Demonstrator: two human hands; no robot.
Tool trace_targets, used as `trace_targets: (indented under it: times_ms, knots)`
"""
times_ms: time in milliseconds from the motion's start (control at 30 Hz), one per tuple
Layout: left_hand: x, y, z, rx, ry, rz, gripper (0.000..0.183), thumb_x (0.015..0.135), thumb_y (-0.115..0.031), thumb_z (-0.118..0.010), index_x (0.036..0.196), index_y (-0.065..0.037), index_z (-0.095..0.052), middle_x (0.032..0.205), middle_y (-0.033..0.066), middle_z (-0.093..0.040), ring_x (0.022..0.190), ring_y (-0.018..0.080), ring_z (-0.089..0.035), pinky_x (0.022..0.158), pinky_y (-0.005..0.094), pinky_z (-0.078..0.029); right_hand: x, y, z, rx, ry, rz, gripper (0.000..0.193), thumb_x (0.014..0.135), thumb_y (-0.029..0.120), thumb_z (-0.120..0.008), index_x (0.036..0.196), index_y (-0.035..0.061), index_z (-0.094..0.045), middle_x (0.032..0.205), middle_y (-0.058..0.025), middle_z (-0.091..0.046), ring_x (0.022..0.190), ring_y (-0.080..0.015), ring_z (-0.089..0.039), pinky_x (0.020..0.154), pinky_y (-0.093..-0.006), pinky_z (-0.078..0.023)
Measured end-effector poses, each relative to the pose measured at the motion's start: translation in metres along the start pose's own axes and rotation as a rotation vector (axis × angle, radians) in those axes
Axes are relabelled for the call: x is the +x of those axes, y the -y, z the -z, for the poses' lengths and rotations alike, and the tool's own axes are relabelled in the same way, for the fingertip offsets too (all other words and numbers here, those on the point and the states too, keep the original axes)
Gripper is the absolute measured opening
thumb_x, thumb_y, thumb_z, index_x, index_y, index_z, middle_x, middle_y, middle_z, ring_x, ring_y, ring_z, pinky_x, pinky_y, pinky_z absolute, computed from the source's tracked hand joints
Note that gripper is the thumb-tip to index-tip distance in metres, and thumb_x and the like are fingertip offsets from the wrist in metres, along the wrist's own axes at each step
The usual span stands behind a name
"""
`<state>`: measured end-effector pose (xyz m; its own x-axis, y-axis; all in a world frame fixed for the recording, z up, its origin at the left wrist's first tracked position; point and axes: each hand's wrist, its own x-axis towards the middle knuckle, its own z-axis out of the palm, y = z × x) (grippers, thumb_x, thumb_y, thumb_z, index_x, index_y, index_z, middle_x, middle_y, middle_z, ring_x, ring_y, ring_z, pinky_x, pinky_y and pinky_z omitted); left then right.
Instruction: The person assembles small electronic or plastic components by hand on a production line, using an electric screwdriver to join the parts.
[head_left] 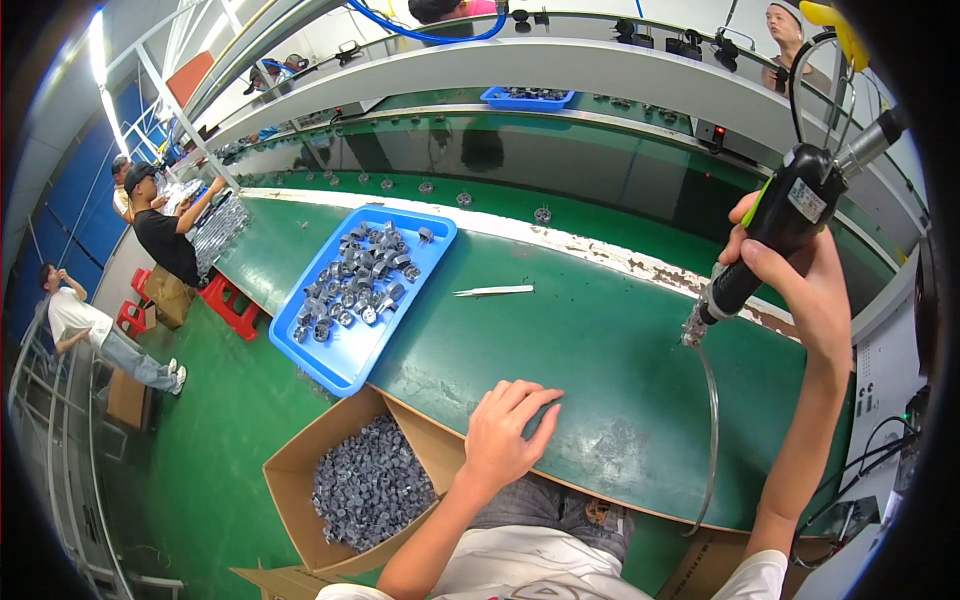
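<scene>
Two bare hands work at one green bench (620, 365), whose surface is scuffed, around a shallow blue plastic tray (348, 368), the landmark here. Right of the tray, the right hand (812, 272) is wrapped around one black, cylindrical power tool (772, 232); a clear, flexible hose (713, 430) hangs by its metal tip, whose exact end is hard to make out. Below and right of the tray, the left hand (507, 430) lies loosely open at the bench edge, fingers half bent, holding nothing visible; its palm is hidden. One slim pair of pale tweezers (495, 291) lies right of the tray. Dozens of grey, rounded parts (362, 272) overlap inside the tray, uncountable. Below it, one cardboard box (283, 490), partly covered by the left forearm, holds hundreds of small grey pieces (368, 485).
</scene>
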<state>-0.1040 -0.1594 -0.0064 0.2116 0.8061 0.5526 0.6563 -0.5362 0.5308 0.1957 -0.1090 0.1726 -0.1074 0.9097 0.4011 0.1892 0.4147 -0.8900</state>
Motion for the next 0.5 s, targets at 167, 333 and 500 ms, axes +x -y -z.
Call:
trace_targets:
  times_ms: [167, 333, 500]
  knots:
    - [-0.001, 0.001, -0.001, -0.002, 0.016, -0.009, 0.015, 0.086, -0.01, -0.077, 0.101, -0.011, -0.076, 0.093, 0.0021, -0.067, 0.084, 0.022, -0.062, 0.073, 0.0358, -0.049, 0.008, -0.013, -0.009, 0.082, 0.053, 0.039, 0.029, 0.092, 0.012, -0.068, 0.118, -0.0011, -0.063, 0.089, -0.0081, -0.067, 0.089, -0.0176, -0.068, 0.086, -0.0337, -0.054]
    - [0.001, 0.0, 0.001, -0.003, 0.015, -0.005, 0.017, 0.082, -0.007, -0.078, 0.099, -0.01, -0.078, 0.092, 0.0034, -0.07, 0.082, 0.0235, -0.063, 0.074, 0.0354, -0.051, 0.011, -0.017, -0.015, 0.173, 0.115, 0.058, 0.028, 0.094, 0.014, -0.065, 0.115, -0.0029, -0.063, 0.077, -0.0058, -0.063, 0.08, -0.0149, -0.066, 0.079, -0.0324, -0.054]
    - [0.0, 0.001, 0.0, -0.003, 0.015, 0.002, 0.017, 0.082, -0.007, -0.078, 0.099, -0.01, -0.078, 0.093, 0.0036, -0.07, 0.082, 0.0236, -0.063, 0.074, 0.0357, -0.051, 0.011, -0.018, -0.016, 0.172, 0.063, 0.106, 0.023, 0.096, 0.013, -0.066, 0.111, -0.0037, -0.063, 0.074, -0.0042, -0.061, 0.072, -0.0129, -0.063, 0.071, -0.0303, -0.052]
